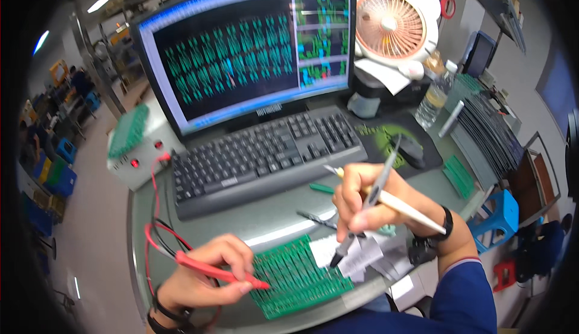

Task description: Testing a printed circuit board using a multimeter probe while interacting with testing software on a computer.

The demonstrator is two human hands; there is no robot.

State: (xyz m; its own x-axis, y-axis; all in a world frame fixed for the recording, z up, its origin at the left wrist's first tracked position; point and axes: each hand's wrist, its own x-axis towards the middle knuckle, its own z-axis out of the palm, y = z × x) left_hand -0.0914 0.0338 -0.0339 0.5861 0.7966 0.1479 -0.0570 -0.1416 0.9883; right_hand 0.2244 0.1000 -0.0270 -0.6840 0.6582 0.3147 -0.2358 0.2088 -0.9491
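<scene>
The green circuit board [295,280] in front of you is a flat panel of repeated narrow sections, lying at the counter's [220,222] near edge. Your left grip [196,292] is pinched closed around a red probe [211,268], its tip over the board's left part. Your right grip [401,183] is curled closed around a grey probe [377,188] and a cream-coloured stick [419,216]; the grey probe's black tip points down by the board's right side, contact unclear. White paper slips [368,254] lie just beside the board; a black keyboard [265,153] sits toward the counter's far edge.
</scene>
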